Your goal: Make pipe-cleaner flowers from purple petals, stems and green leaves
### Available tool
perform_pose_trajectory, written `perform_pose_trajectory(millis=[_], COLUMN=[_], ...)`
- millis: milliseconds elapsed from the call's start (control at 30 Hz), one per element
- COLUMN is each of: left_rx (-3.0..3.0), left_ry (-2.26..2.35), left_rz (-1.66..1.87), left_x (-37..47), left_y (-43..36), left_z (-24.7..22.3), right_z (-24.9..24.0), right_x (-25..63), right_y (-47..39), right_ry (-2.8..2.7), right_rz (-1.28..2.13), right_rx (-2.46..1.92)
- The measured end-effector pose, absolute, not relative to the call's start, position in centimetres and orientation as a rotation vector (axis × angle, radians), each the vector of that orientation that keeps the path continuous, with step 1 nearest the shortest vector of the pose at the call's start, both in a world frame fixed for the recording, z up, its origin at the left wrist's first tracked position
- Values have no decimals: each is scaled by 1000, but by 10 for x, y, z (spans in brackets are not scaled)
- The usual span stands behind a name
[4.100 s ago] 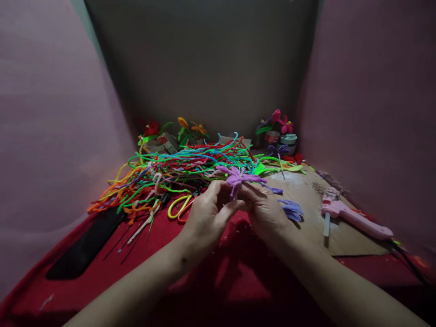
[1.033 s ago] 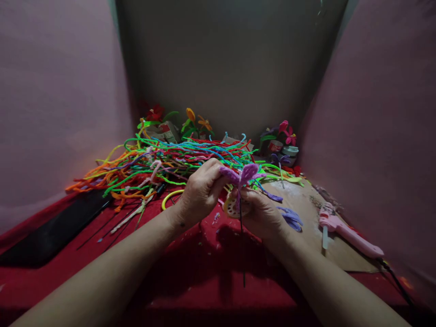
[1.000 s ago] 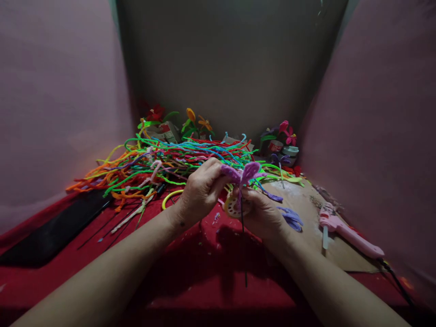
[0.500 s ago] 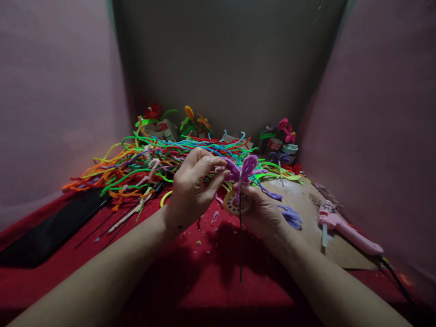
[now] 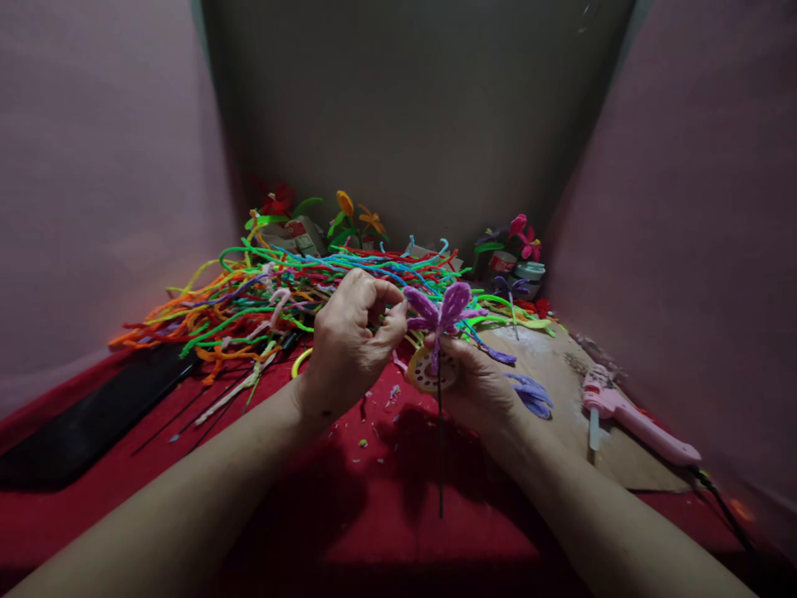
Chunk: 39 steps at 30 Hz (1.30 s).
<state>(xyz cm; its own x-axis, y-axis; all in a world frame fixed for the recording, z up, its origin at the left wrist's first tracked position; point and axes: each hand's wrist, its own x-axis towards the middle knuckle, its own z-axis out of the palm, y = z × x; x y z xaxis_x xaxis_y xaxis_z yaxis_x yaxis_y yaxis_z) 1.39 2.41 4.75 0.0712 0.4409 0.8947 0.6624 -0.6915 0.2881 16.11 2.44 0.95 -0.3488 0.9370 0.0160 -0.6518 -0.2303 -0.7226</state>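
A purple fuzzy flower (image 5: 452, 307) on a thin dark stem is upright in front of me. My right hand (image 5: 482, 382) pinches it just under the petals, the stem hanging straight down. Behind the stem, by the right fingertips, is a pale round disc with holes (image 5: 427, 370). My left hand (image 5: 358, 345) is closed, thumb and forefinger pressed together at the tip of the flower's left petals; whether they grip a petal or something small cannot be made out.
A large heap of coloured pipe cleaners (image 5: 249, 307) lies behind my hands. At left is a black tray-like object (image 5: 93, 423). A pink glue gun (image 5: 635, 419) rests on a brown board (image 5: 541, 357) at right, near purple petals (image 5: 532, 394). Finished flowers (image 5: 526, 237) stand at the back.
My left thumb and forefinger have shifted slightly left from the petals, and the upper left petal shows more fully. The right hand and flower have hardly moved.
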Motion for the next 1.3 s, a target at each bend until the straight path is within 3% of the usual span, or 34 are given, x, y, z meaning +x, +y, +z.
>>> perform_pose_trajectory(millis=[333,733,900,1133,1300], left_rx=[-2397,-2540,-2878,-2665,-2756], left_ry=[-1011,-1673,-1472,-1448,-1570], left_rz=[-1745,-2077,-1797,-1645,-1953], left_x=[16,19,38,42,43], left_y=[12,29,18,13,13], left_z=[54,44,30,18,26], right_z=[15,12,15,12,14], right_x=[167,173,169,160,157], right_y=[28,42,29,20,17], right_ry=[-701,-932,-1015,-1035,-1039], right_rz=[1775,1325,1151,1146,1072], right_rx=[-486,-480,-600,-642,-647])
